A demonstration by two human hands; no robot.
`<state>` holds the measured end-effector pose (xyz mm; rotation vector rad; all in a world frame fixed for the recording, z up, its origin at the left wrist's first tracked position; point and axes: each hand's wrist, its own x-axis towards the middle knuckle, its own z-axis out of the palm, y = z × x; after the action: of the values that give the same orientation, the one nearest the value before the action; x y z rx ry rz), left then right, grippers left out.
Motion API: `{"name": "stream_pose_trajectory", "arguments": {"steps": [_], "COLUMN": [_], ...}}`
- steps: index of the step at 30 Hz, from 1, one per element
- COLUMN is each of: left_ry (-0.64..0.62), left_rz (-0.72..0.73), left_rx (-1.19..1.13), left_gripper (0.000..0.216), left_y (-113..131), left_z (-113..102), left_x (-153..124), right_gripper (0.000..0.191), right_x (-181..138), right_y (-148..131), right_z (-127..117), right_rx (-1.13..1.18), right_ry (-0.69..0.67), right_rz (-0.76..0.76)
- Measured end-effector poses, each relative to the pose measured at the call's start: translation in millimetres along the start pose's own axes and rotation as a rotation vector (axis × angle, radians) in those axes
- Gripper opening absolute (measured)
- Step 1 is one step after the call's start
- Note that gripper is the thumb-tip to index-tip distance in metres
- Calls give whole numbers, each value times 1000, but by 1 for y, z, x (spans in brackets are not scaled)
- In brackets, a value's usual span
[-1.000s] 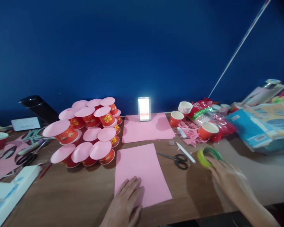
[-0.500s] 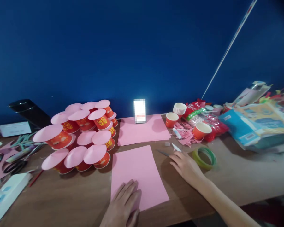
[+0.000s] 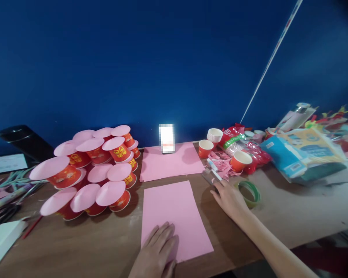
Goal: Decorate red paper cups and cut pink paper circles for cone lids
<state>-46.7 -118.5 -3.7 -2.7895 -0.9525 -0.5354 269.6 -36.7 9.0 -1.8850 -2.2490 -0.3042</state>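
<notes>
We rest our left hand (image 3: 156, 249) palm down on the lower part of a pink sheet (image 3: 171, 208), a smooth, matte, four-cornered paper lying flat on the brown table (image 3: 89, 247); its fingers stretch out side by side, pinching nothing. Our right hand (image 3: 230, 200) lies over the scissors (image 3: 207, 177), whose slim metal blades point out ahead of the fingertips; the handles are hidden, so we cannot tell whether the fingers have closed on them. A thin white pen (image 3: 216, 175) sits just beyond that hand, and a glossy green ring of tape (image 3: 257, 192) just to its right. On the left we have shiny red paper cups (image 3: 100, 156) in upturned tiers, with round pink discs (image 3: 100, 172) on top (several of them look tilted).

The sheet's near right corner lies close to the table's front edge, and its far edge stops short of a wider pink pile (image 3: 162, 166). Brown tabletop shows between sheet and cups, with a broader stretch right of the tape
</notes>
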Motion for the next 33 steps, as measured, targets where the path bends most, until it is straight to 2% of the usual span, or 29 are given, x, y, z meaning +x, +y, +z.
{"name": "stream_pose_trajectory", "arguments": {"steps": [5, 9, 12, 15, 21, 25, 29, 33], "left_ry": [-27, -80, -98, -81, -24, -49, -95, -129], "left_rz": [-1, -34, -30, -25, -31, -82, -165, -202], "left_rx": [-70, -120, -129, -121, -93, -74, -100, -145], "left_gripper": [48, 50, 50, 48, 49, 48, 43, 42], "left_y": [5, 9, 10, 10, 7, -1, -4, 1], "left_z": [5, 8, 9, 8, 1, -4, -10, -14], "left_x": [11, 16, 16, 18, 13, -7, -23, -24], "right_gripper": [26, 32, 38, 37, 26, 35, 36, 26], "right_x": [-10, -33, -51, -62, -64, -64, -53, -30], "right_y": [1, 24, 48, 63, 70, 75, 54, -6], "right_z": [-20, -38, -38, -31, -27, -40, -59, -72], "right_rx": [52, -10, -42, -46, -87, -171, -147, 69], "right_ry": [53, 100, 94, 87, 85, 204, 315, 386], "right_rz": [-15, 37, 84, 63, 56, 37, -5, -203]}}
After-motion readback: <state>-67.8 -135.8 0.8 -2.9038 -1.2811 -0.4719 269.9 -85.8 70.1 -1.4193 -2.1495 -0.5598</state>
